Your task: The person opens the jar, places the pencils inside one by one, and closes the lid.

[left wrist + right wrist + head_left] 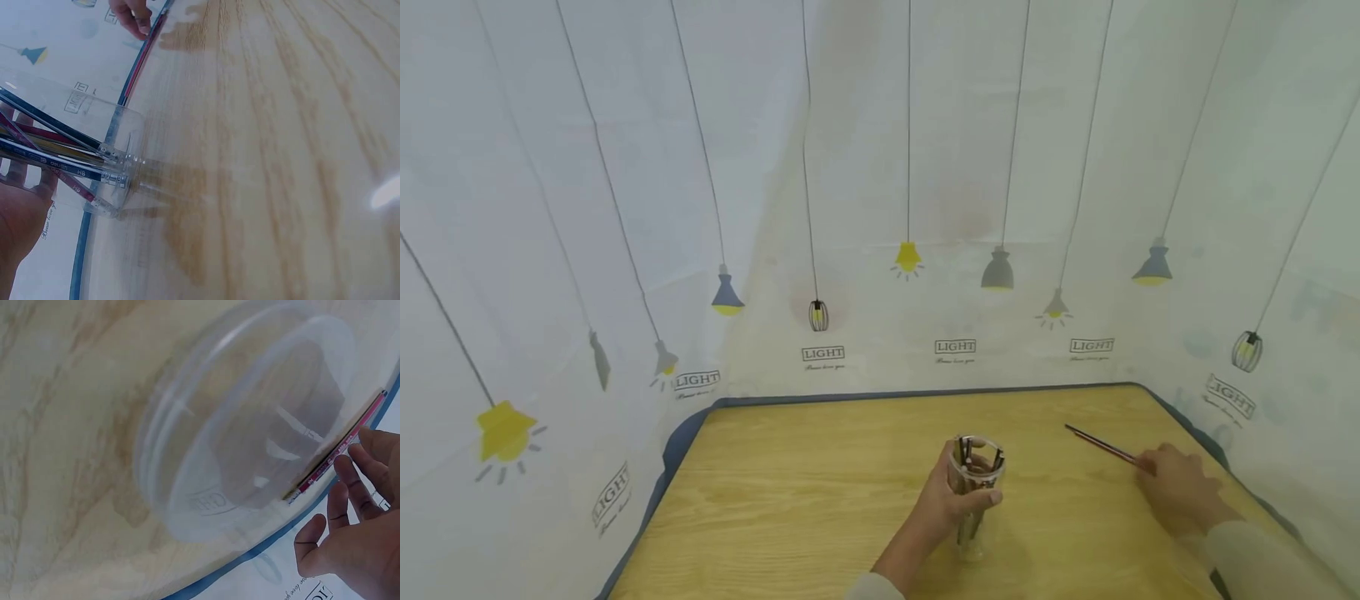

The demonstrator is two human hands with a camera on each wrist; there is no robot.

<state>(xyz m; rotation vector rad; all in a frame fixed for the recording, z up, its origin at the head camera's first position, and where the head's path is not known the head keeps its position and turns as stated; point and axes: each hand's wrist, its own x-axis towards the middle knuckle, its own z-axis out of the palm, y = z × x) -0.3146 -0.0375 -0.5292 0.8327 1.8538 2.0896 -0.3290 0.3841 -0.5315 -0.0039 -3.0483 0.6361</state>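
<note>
My left hand grips a clear, footed cup standing upright on the table. Several pencils lean inside it, dark, maroon and yellowish, with eraser ends down in the left wrist view. To the right, my right hand reaches low over the table beside a pair of slim pencils. In the right wrist view these pencils, one red and one dark, lie together near the table edge. Fingertips come right up to them, loosely bent and spread.
A clear round plastic container lies close in front of the right wrist camera. The wood-grain table has a blue border at its edge. White sheets printed with hanging lamps enclose the back and sides.
</note>
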